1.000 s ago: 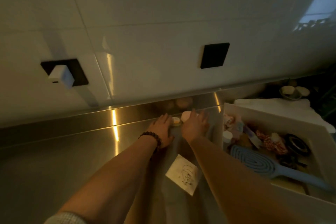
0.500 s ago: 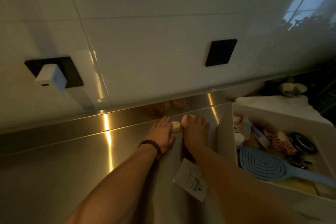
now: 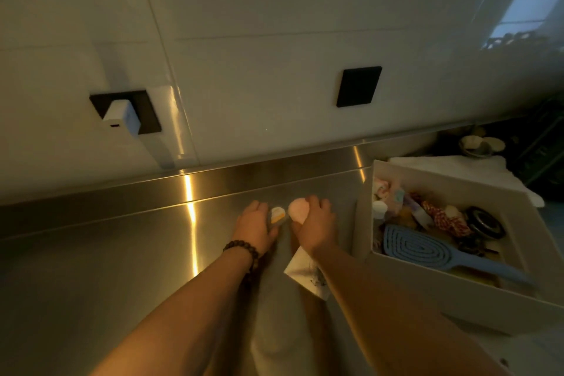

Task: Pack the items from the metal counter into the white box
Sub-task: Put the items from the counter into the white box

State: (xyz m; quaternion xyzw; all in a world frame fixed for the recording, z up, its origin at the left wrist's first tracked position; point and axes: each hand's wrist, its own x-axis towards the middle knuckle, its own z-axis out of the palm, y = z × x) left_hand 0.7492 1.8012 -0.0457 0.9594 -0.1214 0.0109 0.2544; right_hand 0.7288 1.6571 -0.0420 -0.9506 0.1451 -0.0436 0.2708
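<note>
On the metal counter (image 3: 122, 253), my left hand (image 3: 254, 227) grips a small grey item with a white and orange top (image 3: 277, 214). Right beside it, my right hand (image 3: 317, 227) grips a round pale pink item (image 3: 298, 210). Both hands are curled round their items near the counter's back edge. A white paper slip with a dark drawing (image 3: 306, 273) lies under my right forearm, partly hidden. The white box (image 3: 363, 223) stands just right of my right hand, holding a blue hairbrush (image 3: 427, 249) and several small items.
A steel upstand and a white tiled wall close the counter at the back. On the wall sit a black socket with a white plug (image 3: 122, 114) and a black plate (image 3: 358, 85). Small bowls (image 3: 477, 145) and white cloth lie behind the box.
Both hands have drawn back from the upstand and curled round the two small items, which now show more fully between them. The view has shifted slightly.
</note>
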